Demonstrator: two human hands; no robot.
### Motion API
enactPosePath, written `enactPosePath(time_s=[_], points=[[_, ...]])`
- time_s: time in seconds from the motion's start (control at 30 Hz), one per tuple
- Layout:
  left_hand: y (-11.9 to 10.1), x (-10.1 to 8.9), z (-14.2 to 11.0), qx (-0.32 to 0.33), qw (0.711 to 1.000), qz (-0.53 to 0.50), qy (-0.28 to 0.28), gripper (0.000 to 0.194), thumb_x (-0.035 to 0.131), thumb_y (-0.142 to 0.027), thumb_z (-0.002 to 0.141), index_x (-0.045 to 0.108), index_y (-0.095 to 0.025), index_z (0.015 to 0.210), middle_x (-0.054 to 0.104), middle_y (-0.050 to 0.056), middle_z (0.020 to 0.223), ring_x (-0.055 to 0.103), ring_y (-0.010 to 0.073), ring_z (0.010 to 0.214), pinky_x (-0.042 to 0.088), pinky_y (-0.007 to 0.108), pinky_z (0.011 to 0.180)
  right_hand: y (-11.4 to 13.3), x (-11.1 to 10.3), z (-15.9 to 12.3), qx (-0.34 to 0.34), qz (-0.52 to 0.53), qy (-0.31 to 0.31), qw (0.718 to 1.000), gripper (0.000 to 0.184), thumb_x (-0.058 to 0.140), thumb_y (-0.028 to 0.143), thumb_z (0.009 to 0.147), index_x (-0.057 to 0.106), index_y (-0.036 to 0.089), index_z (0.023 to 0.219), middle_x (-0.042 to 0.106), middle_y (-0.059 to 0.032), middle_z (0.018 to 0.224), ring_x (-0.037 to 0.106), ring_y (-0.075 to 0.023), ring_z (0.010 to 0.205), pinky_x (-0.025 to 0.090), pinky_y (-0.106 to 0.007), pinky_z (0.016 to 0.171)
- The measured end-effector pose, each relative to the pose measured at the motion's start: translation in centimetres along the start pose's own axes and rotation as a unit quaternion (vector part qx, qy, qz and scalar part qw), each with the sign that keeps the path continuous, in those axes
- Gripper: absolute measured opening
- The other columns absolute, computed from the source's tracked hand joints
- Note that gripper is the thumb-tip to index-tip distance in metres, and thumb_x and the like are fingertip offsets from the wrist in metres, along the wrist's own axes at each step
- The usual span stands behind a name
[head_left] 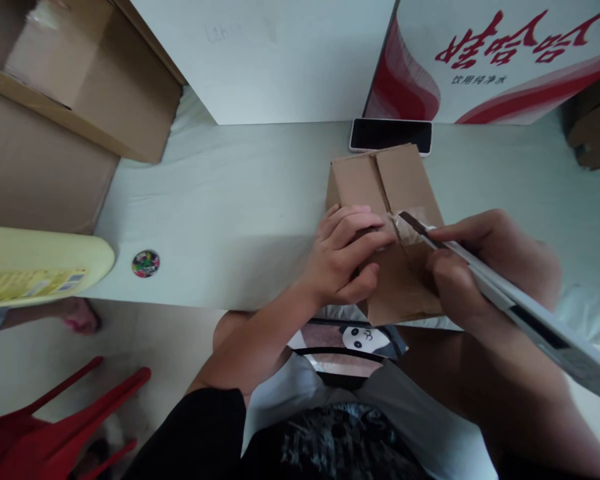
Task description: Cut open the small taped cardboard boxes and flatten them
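Note:
A small brown cardboard box (pixel 405 173) sits near the front edge of the cloth-covered surface, with a seam down its top and clear tape (pixel 414 225) across the seam. My left hand (pixel 347 250) holds the box steady, its fingers laid over the top left part and the thumb bent. In my right hand (pixel 485 267) is a box cutter (pixel 505 297) with a white and grey handle, gripped close to its blade. Its dark blade points left, with the tip at the tape by the seam, near my left fingertips.
Behind the box lies a phone (pixel 393 135), in front of a white and red carton (pixel 480 67). Larger cardboard boxes (pixel 125 93) stand at left. A pale yellow bottle (pixel 40 263) and a round colourful disc (pixel 145 263) are nearer. Below are a red stool (pixel 65 427) and another person's foot (pixel 83 317).

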State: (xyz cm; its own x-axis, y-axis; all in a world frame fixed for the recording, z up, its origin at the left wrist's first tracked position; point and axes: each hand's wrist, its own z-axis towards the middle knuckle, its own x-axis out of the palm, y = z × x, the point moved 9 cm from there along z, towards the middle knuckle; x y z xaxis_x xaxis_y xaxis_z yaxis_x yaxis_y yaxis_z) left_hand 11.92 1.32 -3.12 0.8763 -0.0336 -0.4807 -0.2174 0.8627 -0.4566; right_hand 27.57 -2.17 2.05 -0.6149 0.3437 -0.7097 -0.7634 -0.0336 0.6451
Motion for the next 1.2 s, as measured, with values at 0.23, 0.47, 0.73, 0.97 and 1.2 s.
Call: enactPosePath(time_s=[0.23,0.47,0.73,0.97,1.2], points=[[0.2,0.3,-0.2,-0.008,1.000,0.016,0.018,0.039,0.042,-0.038,0.101,0.068,-0.024,0.127,0.071,0.011,0.127,0.062,0.0299,0.130,0.051,0.053,0.114,0.5,0.7,0.1,-0.001,-0.036,0.029,0.999,0.015,0.060,0.026,0.083,0.070,0.026,0.094,0.062,0.0048,0.062,0.052,-0.0126,0.050,0.042,-0.024,0.053],[0.2,0.3,-0.2,-0.005,1.000,0.002,0.025,0.039,0.044,-0.036,0.101,0.066,-0.023,0.131,0.069,0.011,0.131,0.060,0.0293,0.133,0.049,0.052,0.118,0.5,0.8,0.2,-0.016,-0.069,0.041,0.997,0.016,0.060,0.028,0.086,0.071,0.025,0.096,0.065,0.0026,0.065,0.055,-0.0133,0.054,0.042,-0.025,0.056],[0.1,0.4,-0.3,-0.001,0.999,0.034,0.037,0.041,0.038,-0.039,0.104,0.067,-0.022,0.129,0.070,0.011,0.129,0.061,0.0281,0.133,0.049,0.050,0.120,0.4,0.7,0.4,-0.054,-0.070,0.030,0.996,0.015,0.062,0.028,0.085,0.072,0.026,0.096,0.064,0.0040,0.060,0.055,-0.0123,0.048,0.039,-0.023,0.050],[0.1,0.3,-0.3,0.009,1.000,-0.003,0.009,0.037,0.045,-0.035,0.101,0.066,-0.020,0.128,0.070,0.013,0.128,0.060,0.0293,0.132,0.049,0.050,0.117,0.6,1.1,0.2,-0.041,-0.080,0.045,0.995,0.014,0.061,0.028,0.085,0.071,0.026,0.094,0.061,0.0040,0.060,0.050,-0.0121,0.048,0.038,-0.024,0.051],[0.3,0.6,-0.5,-0.013,0.999,0.003,0.038,0.040,0.043,-0.037,0.101,0.066,-0.023,0.131,0.071,0.011,0.133,0.058,0.0284,0.137,0.044,0.051,0.124,1.4,1.0,0.3,-0.069,-0.079,0.034,0.994,0.013,0.061,0.029,0.085,0.070,0.024,0.092,0.058,0.0039,0.058,0.047,-0.0098,0.047,0.036,-0.022,0.049]])
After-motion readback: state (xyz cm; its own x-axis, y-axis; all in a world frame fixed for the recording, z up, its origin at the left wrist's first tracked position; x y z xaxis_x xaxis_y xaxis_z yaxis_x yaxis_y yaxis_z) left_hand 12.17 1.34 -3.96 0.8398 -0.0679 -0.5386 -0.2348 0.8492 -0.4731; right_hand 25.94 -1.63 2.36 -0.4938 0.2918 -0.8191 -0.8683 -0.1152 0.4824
